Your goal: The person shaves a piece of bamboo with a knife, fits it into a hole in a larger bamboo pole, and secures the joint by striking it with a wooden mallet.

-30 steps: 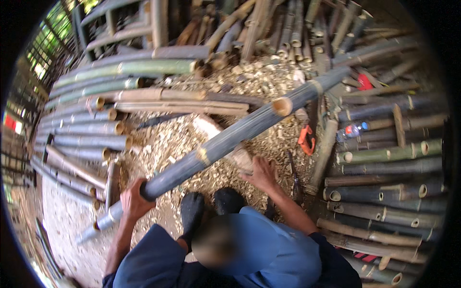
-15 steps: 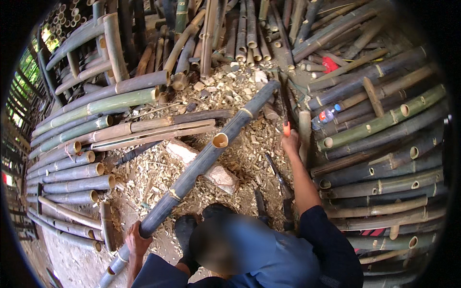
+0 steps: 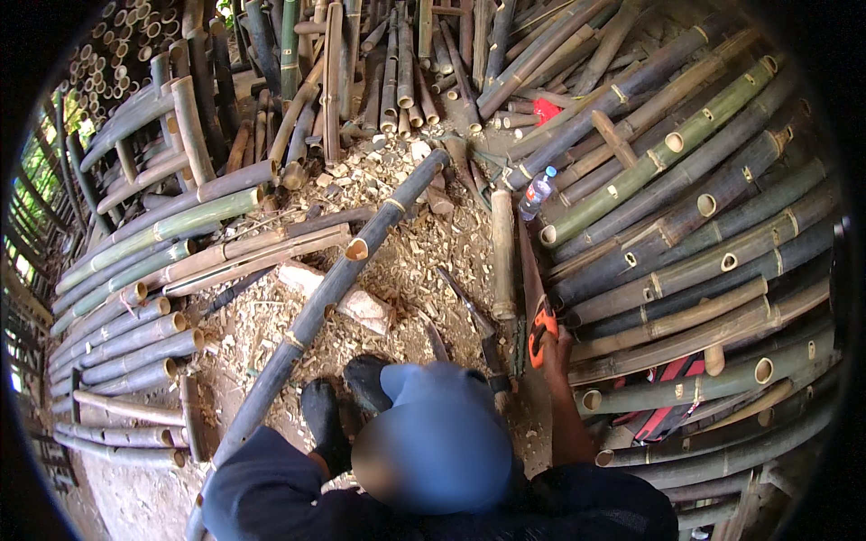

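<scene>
- Head view: I see the right hand [image 3: 558,347], fingers wrapped around the grip of an orange-handled handsaw [image 3: 533,281], its blade pointing forward beside a short bamboo piece [image 3: 503,257].
- I cannot see the left hand or tell its fingers' state.
- A dark bamboo pole [image 3: 320,302] slants across a pale wooden block [image 3: 365,311] among wood chips [image 3: 442,243].

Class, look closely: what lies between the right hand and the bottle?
The saw: the right hand grips it, and it stretches toward the bottle in the head view.
</scene>
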A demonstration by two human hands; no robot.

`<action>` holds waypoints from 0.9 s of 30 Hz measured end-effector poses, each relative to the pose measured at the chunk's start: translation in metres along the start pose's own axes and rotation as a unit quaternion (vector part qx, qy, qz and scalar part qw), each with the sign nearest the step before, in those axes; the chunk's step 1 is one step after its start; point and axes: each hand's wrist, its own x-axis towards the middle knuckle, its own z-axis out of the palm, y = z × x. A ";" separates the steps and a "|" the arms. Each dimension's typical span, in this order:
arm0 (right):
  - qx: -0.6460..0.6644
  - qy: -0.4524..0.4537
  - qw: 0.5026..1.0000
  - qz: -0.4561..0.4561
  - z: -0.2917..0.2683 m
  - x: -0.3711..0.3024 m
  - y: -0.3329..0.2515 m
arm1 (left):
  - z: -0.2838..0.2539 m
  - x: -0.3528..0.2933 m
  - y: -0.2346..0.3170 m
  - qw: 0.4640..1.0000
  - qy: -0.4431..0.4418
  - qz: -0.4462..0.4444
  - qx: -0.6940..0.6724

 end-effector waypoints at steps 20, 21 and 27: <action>-0.394 -0.360 0.835 -0.136 0.016 -0.181 0.046 | 0.013 -0.061 0.026 0.892 -0.349 -0.271 -0.094; -0.395 -0.352 0.839 -0.128 0.019 -0.182 0.048 | 0.008 -0.059 0.023 0.895 -0.346 -0.263 -0.102; -0.392 -0.332 0.852 -0.102 0.006 -0.186 0.063 | 0.001 -0.074 -0.003 0.924 -0.289 -0.229 -0.101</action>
